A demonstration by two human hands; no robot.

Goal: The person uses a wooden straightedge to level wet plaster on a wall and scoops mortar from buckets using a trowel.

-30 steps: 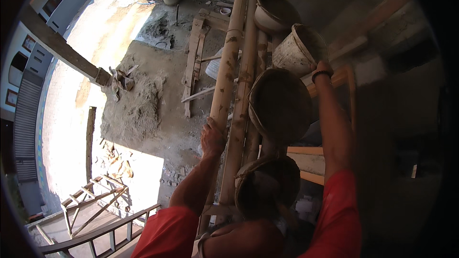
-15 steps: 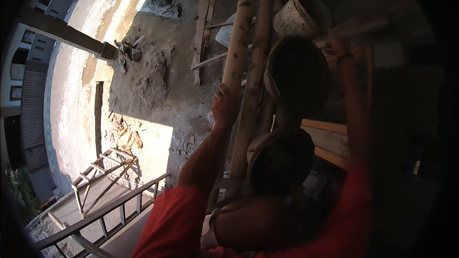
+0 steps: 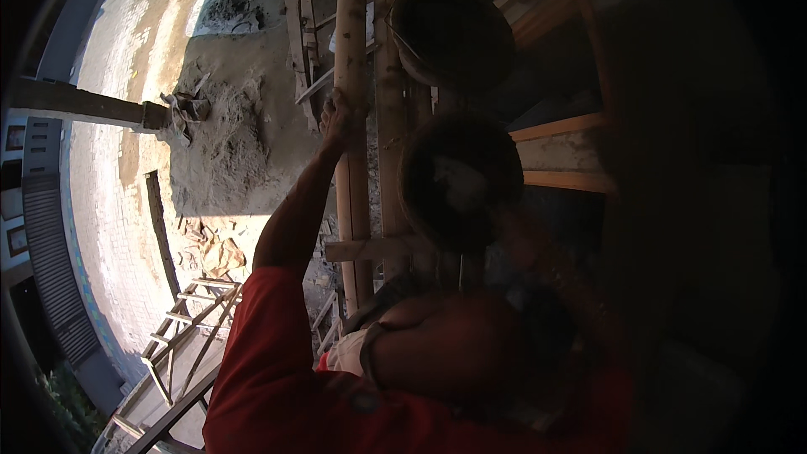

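Observation:
My left hand (image 3: 335,124) is closed around a thick bamboo pole (image 3: 351,50), the left of two poles running side by side away from me. To the right, my right hand (image 3: 514,231) is dark and smeared at the near edge of a round bucket (image 3: 412,206). Its fingers cannot be made out. Inside that bucket shows a pale patch (image 3: 458,183), too dim to name. Farther off stands a second dark bucket (image 3: 405,46) with a thin handle along its rim. My bent knee (image 3: 445,340) is close to the near bucket.
A short wooden crosspiece (image 3: 370,249) crosses the poles. Orange-brown wooden frames (image 3: 563,128) stand at right. Far below on the left are a sand heap (image 3: 223,130), a wooden trestle (image 3: 189,328) and a concrete beam (image 3: 84,102). Deep shadow covers the right side.
My right hand has come back from beside the far buckets to the near bucket. My left hand still grips the pole. The whole view has shifted.

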